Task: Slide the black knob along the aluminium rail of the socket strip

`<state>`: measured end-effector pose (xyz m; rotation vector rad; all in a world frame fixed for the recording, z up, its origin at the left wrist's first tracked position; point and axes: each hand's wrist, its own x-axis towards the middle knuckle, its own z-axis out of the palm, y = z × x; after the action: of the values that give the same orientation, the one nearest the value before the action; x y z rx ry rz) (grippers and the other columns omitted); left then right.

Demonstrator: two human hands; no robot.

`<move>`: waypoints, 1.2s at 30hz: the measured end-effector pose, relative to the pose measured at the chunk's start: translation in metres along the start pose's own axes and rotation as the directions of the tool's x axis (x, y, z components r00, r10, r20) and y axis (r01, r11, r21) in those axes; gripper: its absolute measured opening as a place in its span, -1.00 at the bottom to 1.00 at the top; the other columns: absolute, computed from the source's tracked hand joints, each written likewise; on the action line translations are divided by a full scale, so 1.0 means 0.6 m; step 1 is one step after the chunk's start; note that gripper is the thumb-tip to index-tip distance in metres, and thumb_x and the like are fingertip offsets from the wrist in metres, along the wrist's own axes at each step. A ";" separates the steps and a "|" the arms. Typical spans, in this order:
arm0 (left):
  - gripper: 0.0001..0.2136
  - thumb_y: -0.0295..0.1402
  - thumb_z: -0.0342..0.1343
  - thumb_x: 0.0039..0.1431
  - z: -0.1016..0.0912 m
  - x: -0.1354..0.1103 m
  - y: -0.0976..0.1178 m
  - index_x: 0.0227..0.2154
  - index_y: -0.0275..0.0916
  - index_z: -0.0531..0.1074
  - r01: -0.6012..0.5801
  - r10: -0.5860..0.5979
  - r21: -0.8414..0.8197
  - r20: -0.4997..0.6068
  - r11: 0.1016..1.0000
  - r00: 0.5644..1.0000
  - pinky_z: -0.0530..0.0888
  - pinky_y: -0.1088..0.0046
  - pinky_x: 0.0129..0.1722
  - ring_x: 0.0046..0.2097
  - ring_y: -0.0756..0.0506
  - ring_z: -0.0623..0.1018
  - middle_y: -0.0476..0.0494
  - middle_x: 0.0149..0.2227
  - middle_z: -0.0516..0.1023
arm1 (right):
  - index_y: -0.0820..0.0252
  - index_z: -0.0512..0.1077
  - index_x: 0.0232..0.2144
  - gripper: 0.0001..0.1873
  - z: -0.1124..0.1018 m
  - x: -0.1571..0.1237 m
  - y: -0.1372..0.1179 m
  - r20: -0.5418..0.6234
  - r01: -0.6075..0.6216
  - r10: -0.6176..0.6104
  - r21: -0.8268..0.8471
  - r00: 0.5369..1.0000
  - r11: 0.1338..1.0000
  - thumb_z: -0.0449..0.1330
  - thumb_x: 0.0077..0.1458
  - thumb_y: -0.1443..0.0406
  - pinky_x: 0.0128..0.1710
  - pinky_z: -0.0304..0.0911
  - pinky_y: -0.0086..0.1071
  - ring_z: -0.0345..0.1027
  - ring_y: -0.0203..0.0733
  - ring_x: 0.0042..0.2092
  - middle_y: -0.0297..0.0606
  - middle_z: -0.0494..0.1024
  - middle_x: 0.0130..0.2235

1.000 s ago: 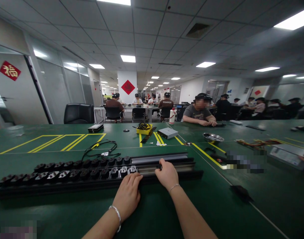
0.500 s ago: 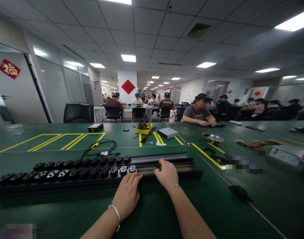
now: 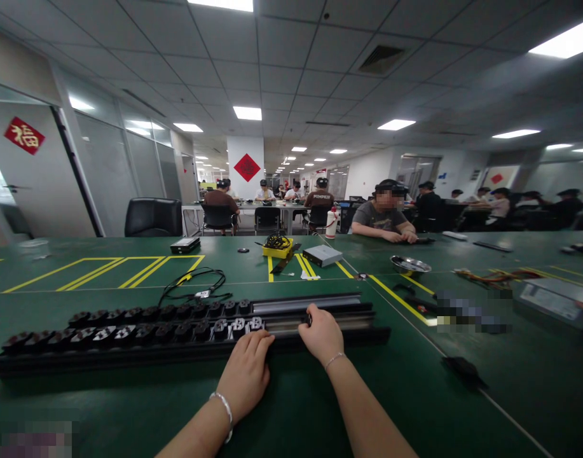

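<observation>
A long black rail point(image 3: 129, 356) lies across the green table point(image 3: 295, 407) in front of me, with rows of several black socket modules point(image 3: 143, 327) seated in its left half and bare metal channel on the right. My left hand point(image 3: 246, 372) rests on the rail's near edge, fingers together and curled over it just right of the last module. My right hand point(image 3: 322, 334) sits further right on the rail, fingers bent over the channel around a small dark part that I cannot make out.
A black cable point(image 3: 196, 286) lies behind the rail. Further back are a yellow box point(image 3: 276, 248), a grey box point(image 3: 322, 254), a metal bowl point(image 3: 409, 263) and a black device point(image 3: 185, 244). A small black piece point(image 3: 463, 370) lies to the right. Other people sit at tables beyond.
</observation>
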<state>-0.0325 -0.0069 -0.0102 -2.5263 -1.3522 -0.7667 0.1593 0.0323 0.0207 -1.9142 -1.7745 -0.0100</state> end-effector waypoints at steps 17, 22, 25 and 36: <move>-0.53 -0.59 -0.10 -0.09 -0.005 0.001 0.003 -0.04 -0.20 0.22 0.008 -0.008 -0.010 0.002 1.000 1.000 0.22 0.20 0.06 0.03 -0.12 0.30 -0.13 -0.01 0.33 | 0.17 0.31 -0.35 -0.81 -0.006 -0.002 -0.004 -0.012 0.009 -0.009 -0.029 1.000 1.000 0.04 -0.12 0.32 -0.31 0.00 -0.41 0.23 -0.19 -0.25 -0.24 0.41 -0.36; -0.52 -0.60 -0.11 -0.09 -0.004 0.002 0.002 -0.04 -0.21 0.21 0.004 -0.004 0.001 0.008 1.000 1.000 0.21 0.21 0.07 0.02 -0.11 0.30 -0.14 -0.02 0.33 | 0.17 0.30 -0.36 -0.83 -0.006 -0.002 -0.004 0.002 0.003 -0.003 -0.028 1.000 1.000 0.04 -0.11 0.33 -0.32 0.01 -0.43 0.23 -0.20 -0.24 -0.25 0.41 -0.36; -0.53 -0.60 -0.10 -0.09 -0.003 0.001 0.001 -0.04 -0.21 0.22 0.004 -0.004 0.000 0.006 1.000 1.000 0.21 0.22 0.07 0.02 -0.11 0.30 -0.13 -0.02 0.33 | 0.16 0.30 -0.35 -0.82 -0.003 -0.001 -0.003 0.004 0.000 0.000 -0.023 1.000 1.000 0.04 -0.11 0.33 -0.32 0.01 -0.43 0.23 -0.21 -0.24 -0.24 0.41 -0.35; -0.54 -0.59 -0.10 -0.08 -0.005 0.002 0.001 -0.05 -0.20 0.23 0.003 -0.003 -0.007 -0.006 1.000 1.000 0.23 0.20 0.06 0.02 -0.13 0.31 -0.14 -0.02 0.34 | 0.15 0.30 -0.35 -0.81 -0.014 0.000 0.002 0.037 0.064 -0.063 -0.024 0.997 0.998 0.03 -0.12 0.33 -0.22 -0.01 -0.40 0.25 -0.21 -0.26 -0.28 0.44 -0.36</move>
<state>-0.0325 -0.0077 -0.0073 -2.5257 -1.3540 -0.7810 0.1634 0.0289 0.0275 -1.8862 -1.8671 -0.0207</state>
